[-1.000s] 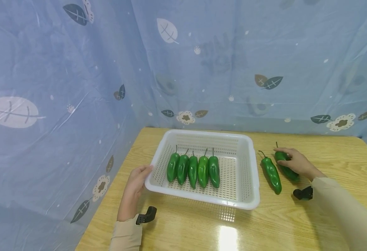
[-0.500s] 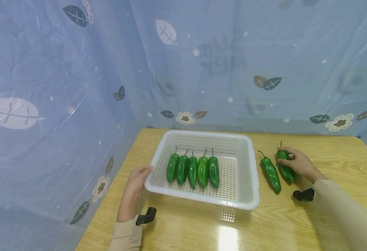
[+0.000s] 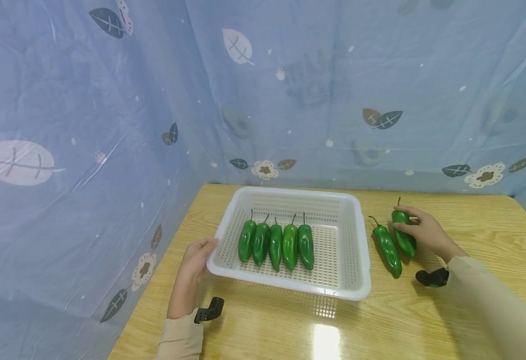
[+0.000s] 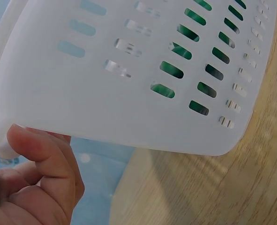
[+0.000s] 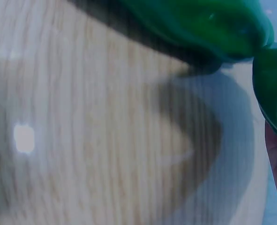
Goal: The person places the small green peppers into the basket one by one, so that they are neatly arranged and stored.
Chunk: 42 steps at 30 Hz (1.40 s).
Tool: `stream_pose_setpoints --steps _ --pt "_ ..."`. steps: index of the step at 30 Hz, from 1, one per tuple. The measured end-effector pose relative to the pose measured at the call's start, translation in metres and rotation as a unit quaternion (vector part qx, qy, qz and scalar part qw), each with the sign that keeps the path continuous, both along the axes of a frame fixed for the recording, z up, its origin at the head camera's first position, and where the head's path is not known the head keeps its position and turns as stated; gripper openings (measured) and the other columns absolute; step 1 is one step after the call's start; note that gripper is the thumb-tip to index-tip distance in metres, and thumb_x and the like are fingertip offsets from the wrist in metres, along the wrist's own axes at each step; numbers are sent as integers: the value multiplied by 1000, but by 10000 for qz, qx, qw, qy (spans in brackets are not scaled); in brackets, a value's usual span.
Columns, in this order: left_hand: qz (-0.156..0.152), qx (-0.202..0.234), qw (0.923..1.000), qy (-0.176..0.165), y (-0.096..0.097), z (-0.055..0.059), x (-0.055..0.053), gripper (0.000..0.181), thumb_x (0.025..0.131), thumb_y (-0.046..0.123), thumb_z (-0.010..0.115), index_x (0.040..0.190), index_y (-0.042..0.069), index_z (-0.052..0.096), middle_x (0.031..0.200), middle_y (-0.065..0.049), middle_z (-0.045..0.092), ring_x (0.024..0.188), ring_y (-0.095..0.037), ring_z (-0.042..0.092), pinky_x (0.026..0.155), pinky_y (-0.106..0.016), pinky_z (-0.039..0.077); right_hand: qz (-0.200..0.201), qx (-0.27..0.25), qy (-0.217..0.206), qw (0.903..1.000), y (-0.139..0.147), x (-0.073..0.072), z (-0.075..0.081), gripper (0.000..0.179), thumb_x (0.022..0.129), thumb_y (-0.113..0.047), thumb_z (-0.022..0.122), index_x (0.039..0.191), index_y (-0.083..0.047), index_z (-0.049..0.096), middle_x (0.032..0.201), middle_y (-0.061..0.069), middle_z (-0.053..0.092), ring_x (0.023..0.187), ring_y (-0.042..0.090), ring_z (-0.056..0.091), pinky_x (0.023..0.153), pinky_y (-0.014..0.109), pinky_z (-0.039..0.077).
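Note:
A white plastic basket (image 3: 290, 291) stands on the table in the head view, with several green peppers (image 3: 247, 241) side by side inside, stems pointing away. At its near left corner my left hand (image 3: 195, 257) grips the rim; in the left wrist view, bent fingers (image 4: 40, 154) meet that corner from below. To the right of the basket, my right hand (image 3: 425, 231) holds a green pepper (image 3: 402, 240) between thumb and fingers, stem upward. Another green pepper (image 3: 387, 251) lies on the table just left of it. The right wrist view shows only part of the held pepper (image 5: 272, 89).
The wooden table (image 3: 263, 330) reaches up to a blue patterned curtain (image 3: 290, 125) at the back and left. Black wrist cameras sit on the left wrist (image 3: 210, 310) and on the right wrist (image 3: 433, 278).
My right hand has shifted slightly away from me, and the pepper in it has swung its lower end leftward, nearer the other loose pepper. The left hand and basket have stayed put.

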<state>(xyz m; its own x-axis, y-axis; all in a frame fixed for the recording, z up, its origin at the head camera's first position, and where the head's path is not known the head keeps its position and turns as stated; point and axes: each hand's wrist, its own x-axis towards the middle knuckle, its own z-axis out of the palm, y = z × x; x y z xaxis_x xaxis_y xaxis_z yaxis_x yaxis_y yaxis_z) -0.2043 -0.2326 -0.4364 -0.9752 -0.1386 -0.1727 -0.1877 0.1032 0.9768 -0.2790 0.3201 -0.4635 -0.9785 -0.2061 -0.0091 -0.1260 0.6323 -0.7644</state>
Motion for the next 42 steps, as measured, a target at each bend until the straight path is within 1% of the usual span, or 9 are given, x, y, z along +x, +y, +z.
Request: stream_pose_setpoints --steps 6,13,16,19,23,26,30,36,42 --pt "-10 -36 10000 3 0 0 0 36 99 21 49 124 -5 55 121 -23 59 103 -25 64 79 -31 54 -35 -145 -1 9999 -7 1 9 67 96 -33 56 146 1 28 148 34 24 124 61 32 89 60 45" --pt "10 -68 10000 -19 0 0 0 40 98 24 51 125 -6 54 123 -23 58 103 -23 63 79 -30 54 -99 -206 -48 9997 -11 1 16 69 95 -36 56 148 -2 27 148 34 23 125 59 32 88 59 46" --pt "19 -42 10000 -45 0 0 0 39 98 23 50 125 -5 55 122 -22 59 102 -23 64 79 -30 54 -91 -202 -13 9998 -12 1 19 69 95 -37 55 148 -2 26 149 34 22 125 58 32 88 59 46" --pt "42 -9 10000 -76 0 -1 -1 37 98 22 50 124 -5 56 121 -22 59 101 -23 64 78 -30 54 -58 -256 8 9997 -14 1 24 69 96 -38 55 149 -3 26 151 32 19 126 58 31 91 62 43" --pt "58 -2 10000 -75 -1 -2 -1 37 98 21 50 123 -6 55 121 -23 59 100 -23 64 77 -30 54 -25 -332 -19 9994 -20 2 33 71 95 -42 54 150 -8 24 153 28 17 129 56 30 92 65 38" --pt "44 -19 10000 -63 -1 -2 -1 37 99 21 50 124 -6 55 121 -23 59 101 -23 64 77 -30 54 -8 -367 -27 9993 -26 4 41 70 95 -44 54 150 -11 25 152 27 20 130 53 31 91 62 41" --pt "9 -50 10000 -25 -1 -3 -1 38 98 22 50 124 -6 55 122 -23 58 102 -23 64 77 -29 54 52 -466 40 9989 -36 6 52 67 94 -43 54 149 -13 28 151 26 25 130 51 34 88 57 46" --pt "-11 -27 10000 -13 -1 -3 -1 39 98 22 51 125 -6 54 123 -23 58 103 -24 63 78 -29 54 149 -502 75 9986 -51 5 65 67 95 -40 55 149 -11 28 149 28 26 130 50 35 90 59 45" --pt "-45 -13 10000 -19 -2 -2 0 40 98 23 50 126 -6 54 124 -23 57 104 -24 63 79 -29 53 357 -624 157 9973 -69 7 78 63 95 -37 56 147 -11 31 147 28 30 128 48 40 87 53 49"
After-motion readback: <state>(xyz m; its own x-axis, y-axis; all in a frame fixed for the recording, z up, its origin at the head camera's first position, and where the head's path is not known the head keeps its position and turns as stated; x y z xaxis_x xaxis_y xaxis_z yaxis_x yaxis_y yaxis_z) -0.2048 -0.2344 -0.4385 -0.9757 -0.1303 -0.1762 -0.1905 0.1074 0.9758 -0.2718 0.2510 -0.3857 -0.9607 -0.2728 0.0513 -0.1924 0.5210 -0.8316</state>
